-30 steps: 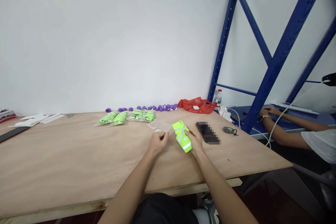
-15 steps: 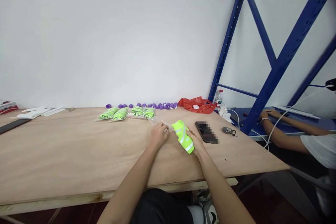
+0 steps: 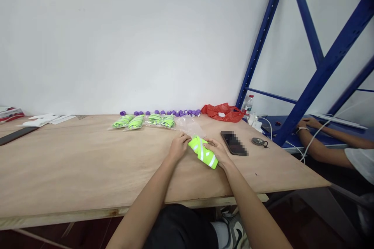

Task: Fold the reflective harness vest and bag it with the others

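My right hand (image 3: 218,151), fingers closed around a folded neon-green reflective strip (image 3: 204,155), my left hand (image 3: 179,146), fingers pinching the clear bag (image 3: 190,124) at the strip's far end

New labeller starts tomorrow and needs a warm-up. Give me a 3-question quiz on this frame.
1. True or false: four bagged neon bundles lie in a row beside the purple caps at the wall side of the table.
2. What is in the grip of the right hand?
A) a neon-yellow striped bundle
B) a phone
C) a red bag
3. Fill in: the left hand pinches the mouth of a clear plastic ____.

Key: 1 true; 2 A; 3 bag.
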`<state>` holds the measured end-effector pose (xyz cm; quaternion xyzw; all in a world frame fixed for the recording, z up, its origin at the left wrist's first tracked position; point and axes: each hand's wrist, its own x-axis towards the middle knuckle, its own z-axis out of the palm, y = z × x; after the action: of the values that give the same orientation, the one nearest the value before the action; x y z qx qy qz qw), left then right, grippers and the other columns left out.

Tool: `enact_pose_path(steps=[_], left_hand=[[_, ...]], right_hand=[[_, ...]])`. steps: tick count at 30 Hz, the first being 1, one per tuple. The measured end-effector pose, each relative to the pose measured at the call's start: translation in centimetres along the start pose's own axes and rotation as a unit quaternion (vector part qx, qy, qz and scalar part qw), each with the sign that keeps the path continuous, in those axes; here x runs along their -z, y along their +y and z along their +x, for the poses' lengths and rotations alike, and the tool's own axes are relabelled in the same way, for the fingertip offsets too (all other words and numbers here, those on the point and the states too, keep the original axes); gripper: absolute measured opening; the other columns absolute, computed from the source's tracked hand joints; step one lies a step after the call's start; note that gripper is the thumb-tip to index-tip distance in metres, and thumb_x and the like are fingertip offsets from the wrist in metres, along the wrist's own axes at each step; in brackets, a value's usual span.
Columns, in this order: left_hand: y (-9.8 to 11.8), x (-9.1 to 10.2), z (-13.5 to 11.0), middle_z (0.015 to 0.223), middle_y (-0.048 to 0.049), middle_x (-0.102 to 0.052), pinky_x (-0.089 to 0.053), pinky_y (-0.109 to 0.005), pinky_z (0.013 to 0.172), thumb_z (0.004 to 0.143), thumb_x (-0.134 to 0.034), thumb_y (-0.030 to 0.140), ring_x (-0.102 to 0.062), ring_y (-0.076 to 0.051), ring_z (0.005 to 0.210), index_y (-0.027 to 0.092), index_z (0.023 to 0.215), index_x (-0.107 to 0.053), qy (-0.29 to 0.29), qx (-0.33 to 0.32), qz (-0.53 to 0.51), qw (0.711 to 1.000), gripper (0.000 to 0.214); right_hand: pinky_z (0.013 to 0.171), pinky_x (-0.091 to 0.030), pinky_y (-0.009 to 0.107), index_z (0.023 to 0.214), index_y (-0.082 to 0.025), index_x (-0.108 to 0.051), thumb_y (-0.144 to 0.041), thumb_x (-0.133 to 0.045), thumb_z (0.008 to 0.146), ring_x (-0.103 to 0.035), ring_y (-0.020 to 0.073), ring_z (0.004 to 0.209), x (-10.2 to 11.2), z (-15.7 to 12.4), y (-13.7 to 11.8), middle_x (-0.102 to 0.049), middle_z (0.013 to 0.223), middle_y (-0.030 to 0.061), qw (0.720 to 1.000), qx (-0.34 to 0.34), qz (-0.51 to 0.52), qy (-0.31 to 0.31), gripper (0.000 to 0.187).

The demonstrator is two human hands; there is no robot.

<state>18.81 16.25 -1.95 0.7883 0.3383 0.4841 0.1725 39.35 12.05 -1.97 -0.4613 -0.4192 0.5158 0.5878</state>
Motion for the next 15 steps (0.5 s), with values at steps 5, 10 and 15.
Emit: enact_pose_path(steps=[5,10,15], left_hand=[[-0.1,0.2,0.0,0.094,-0.0076,-0.066,-0.051,-0.030,0.081,0.093,-0.051,0.013,-0.063,-0.020,0.088,0.019,0.090,-0.071,-0.008,-0.008,-0.019,1.000,0.021],[-0.2,0.5,0.0,0.099,-0.0089,-0.068,-0.051,-0.032,0.084,0.096,-0.050,0.016,-0.063,-0.021,0.092,0.019,0.095,-0.070,-0.016,-0.014,-0.038,0.999,0.021],[-0.1,0.6,0.1,0.098,-0.0091,-0.068,-0.051,-0.033,0.084,0.096,-0.050,0.019,-0.063,-0.022,0.091,0.019,0.094,-0.069,-0.027,-0.016,-0.050,0.998,0.019]], right_hand=[[0.061,-0.052,0.029,0.082,-0.022,-0.058,-0.045,-0.094,0.042,-0.066,0.0179,0.063,0.2,0.4,0.5,-0.068,0.071,-0.0029,0.998,0.032,0.019,0.050,0.059],[0.062,-0.053,0.029,0.083,-0.022,-0.057,-0.044,-0.094,0.041,-0.067,0.0186,0.066,-0.1,0.5,1.0,-0.068,0.075,-0.0022,0.993,0.065,0.019,0.093,0.060],[0.065,-0.054,0.030,0.082,-0.022,-0.058,-0.042,-0.095,0.041,-0.068,0.0195,0.072,-0.3,0.6,1.5,-0.069,0.080,-0.0008,0.987,0.093,0.012,0.128,0.059]])
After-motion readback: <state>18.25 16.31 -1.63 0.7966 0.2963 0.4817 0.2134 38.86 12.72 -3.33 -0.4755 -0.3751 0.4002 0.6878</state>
